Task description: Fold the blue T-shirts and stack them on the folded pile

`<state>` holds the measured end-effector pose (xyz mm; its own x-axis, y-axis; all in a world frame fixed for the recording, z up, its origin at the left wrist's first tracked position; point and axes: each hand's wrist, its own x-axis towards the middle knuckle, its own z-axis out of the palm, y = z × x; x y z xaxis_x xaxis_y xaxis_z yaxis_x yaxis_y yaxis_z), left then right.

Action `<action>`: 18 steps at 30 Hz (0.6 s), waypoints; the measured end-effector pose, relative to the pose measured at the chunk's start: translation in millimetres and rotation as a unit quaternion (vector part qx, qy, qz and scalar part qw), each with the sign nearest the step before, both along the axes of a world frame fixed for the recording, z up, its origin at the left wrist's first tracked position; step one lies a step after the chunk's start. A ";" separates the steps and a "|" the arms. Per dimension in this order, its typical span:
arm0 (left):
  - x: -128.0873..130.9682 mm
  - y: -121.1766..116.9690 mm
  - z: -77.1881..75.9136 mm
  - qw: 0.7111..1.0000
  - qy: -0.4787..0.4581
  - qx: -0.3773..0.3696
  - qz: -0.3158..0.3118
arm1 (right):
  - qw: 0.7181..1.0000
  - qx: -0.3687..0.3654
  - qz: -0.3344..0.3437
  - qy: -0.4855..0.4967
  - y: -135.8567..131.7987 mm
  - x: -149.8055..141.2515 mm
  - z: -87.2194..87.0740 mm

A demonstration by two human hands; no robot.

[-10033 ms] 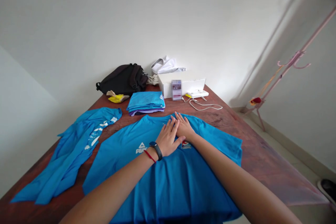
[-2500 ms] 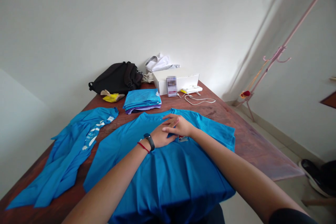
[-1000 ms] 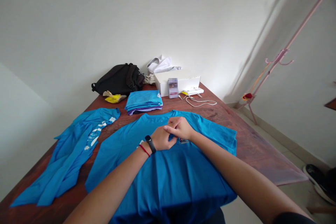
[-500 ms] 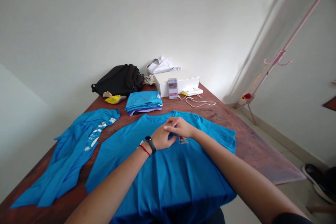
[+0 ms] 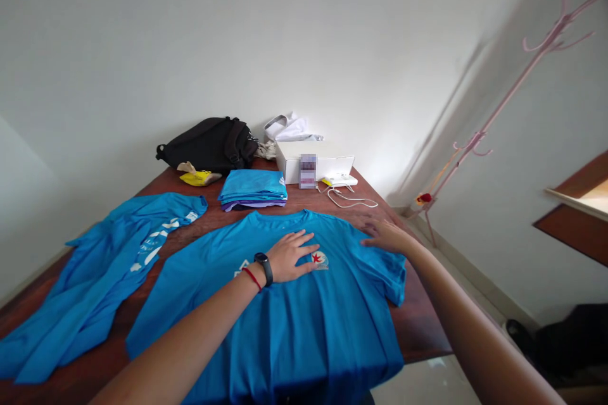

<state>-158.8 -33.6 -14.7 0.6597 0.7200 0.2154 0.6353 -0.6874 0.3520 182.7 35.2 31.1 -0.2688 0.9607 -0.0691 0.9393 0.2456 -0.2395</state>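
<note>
Left hand: palm down on the chest of the blue T-shirt, fingers moderately spread, gripping nothing visible.
Right hand: raised at the far edge of the sleeve on the person's right, fingers loosely parted and slightly blurred; no object is seen in it. Whether the fingertips touch fabric cannot be told.
Blue T-shirt: laid front up across the near part of the wooden table, collar pointing away from the person, lower part reaching the near edge.
Change in hands: half a second ago the two hands were clasped together over the chest; they have now separated, the right having travelled outward to the sleeve.
Change in emblem: the red star emblem, previously partly covered, is now exposed just beside the left fingers. The white logo is partly hidden by the left wrist.
Consequence: the left hand appears to steady the garment, leaving the right available for the sleeve; this is a judgement.
Sleeve: creased, its hem uneven.
Folded stack: beyond the collar, unmoved on the table.
Second blue garment: loosely laid to the left, apart from both hands.
</note>
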 end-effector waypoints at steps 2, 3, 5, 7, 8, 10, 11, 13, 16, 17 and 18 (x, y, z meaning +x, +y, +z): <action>0.0 -0.1 0.9 1.000 0.003 -0.005 0.000 | 0.999 -0.028 -0.041 -0.002 -0.2 28.2 -6.9; 0.0 0.1 1.1 1.000 0.003 -0.008 0.001 | 0.998 -0.037 -0.057 0.009 -1.2 38.7 -9.9; 0.2 0.6 1.2 1.000 0.003 -0.012 0.002 | 0.995 -0.039 -0.080 0.053 -3.8 52.2 -15.0; 0.3 1.0 1.1 1.000 0.005 -0.011 0.000 | 0.989 -0.047 -0.084 0.110 -6.0 57.7 -18.9; 0.4 1.2 0.8 1.000 0.007 -0.009 -0.002 | 0.986 -0.055 -0.080 0.136 -6.6 58.6 -20.4; 0.3 1.6 0.0 1.000 0.009 -0.005 -0.004 | 0.981 -0.071 -0.067 0.169 -6.5 59.3 -21.8; 0.2 1.8 -0.6 1.000 0.009 -0.002 -0.004 | 0.979 -0.072 -0.062 0.178 -5.9 59.8 -21.8; 0.0 2.2 -2.0 1.000 0.007 0.000 -0.004 | 0.980 -0.058 -0.062 0.181 -4.0 61.8 -20.5; -0.2 2.5 -4.0 1.000 0.002 0.000 -0.003 | 0.969 -0.039 -0.080 0.230 -1.0 66.1 -17.3; -0.2 2.6 -4.6 1.000 -0.001 0.000 -0.004 | 0.958 -0.043 -0.091 0.268 -0.2 67.2 -16.5; -0.2 2.7 -5.0 1.000 -0.005 0.002 -0.004 | 0.944 -0.049 -0.105 0.309 0.8 67.9 -16.1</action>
